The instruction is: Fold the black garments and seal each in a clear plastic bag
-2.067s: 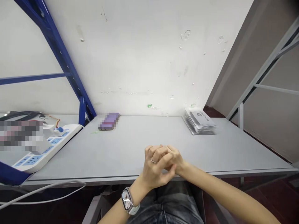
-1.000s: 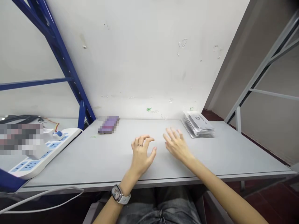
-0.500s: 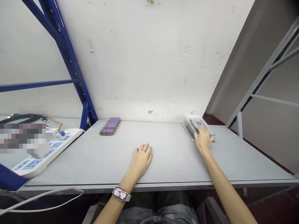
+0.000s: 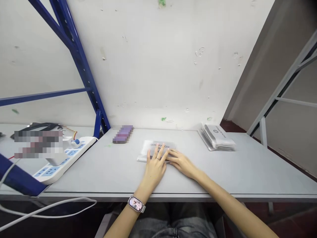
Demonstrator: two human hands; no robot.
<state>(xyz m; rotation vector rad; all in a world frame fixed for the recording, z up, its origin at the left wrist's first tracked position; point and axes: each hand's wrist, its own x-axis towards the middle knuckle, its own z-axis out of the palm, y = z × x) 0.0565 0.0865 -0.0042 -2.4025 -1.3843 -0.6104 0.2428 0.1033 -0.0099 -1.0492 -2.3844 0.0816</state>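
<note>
A flat, clear-edged plastic packet (image 4: pixel 143 155) with grey lettering lies on the tabletop in front of me. My left hand (image 4: pixel 156 165) rests on top of it, fingers spread and stretched forward, a ring on one of them. At the packet's right edge, my right hand (image 4: pixel 180 162) has its fingers closed on the side; its fingertips are partly hidden beside the left hand. Farther right, a stack of similar packets (image 4: pixel 218 137) sits near the wall, untouched by either hand.
A blurred purple phone-like object (image 4: pixel 123 134) lies at the back left of the table (image 4: pixel 99 175). On the left are a white power strip (image 4: pixel 66 160), a blue metal frame (image 4: pixel 84 66) and a loose white cable (image 4: pixel 61 216). The white wall (image 4: pixel 158 66) bounds the back.
My right hand has moved left from the stack, bringing one packet to the middle. My left hand, earlier on the bare table, is now on that packet. The view has shifted slightly.
</note>
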